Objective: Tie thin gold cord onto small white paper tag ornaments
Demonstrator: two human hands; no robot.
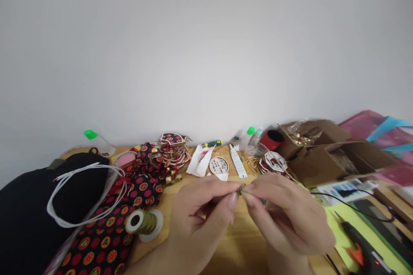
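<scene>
My left hand (pixel 203 215) and my right hand (pixel 287 215) meet over the wooden table, thumbs and forefingers pinched. Between their fingertips is a small bit of olive-green cord (pixel 240 189), maybe knotted; most of it is hidden by the fingers. A small greyish thing peeks out under my right fingers, too little of it to name. Left of my left hand stands a tilted spool of olive-green cord (pixel 146 222). Just beyond the hands lie a round printed wooden disc (pixel 218 165), a white paper (pixel 200 161) and a white tube (pixel 238 161).
Patterned dark fabric (pixel 106 240), a coil of white cord (pixel 53 210) and a black bag (pixel 29 206) lie left. At right are cardboard boxes (pixel 325 163) and a black glue gun (pixel 361 240) with a lit red light and cable. Bells (pixel 174 176) and bottles (pixel 247 137) line the back.
</scene>
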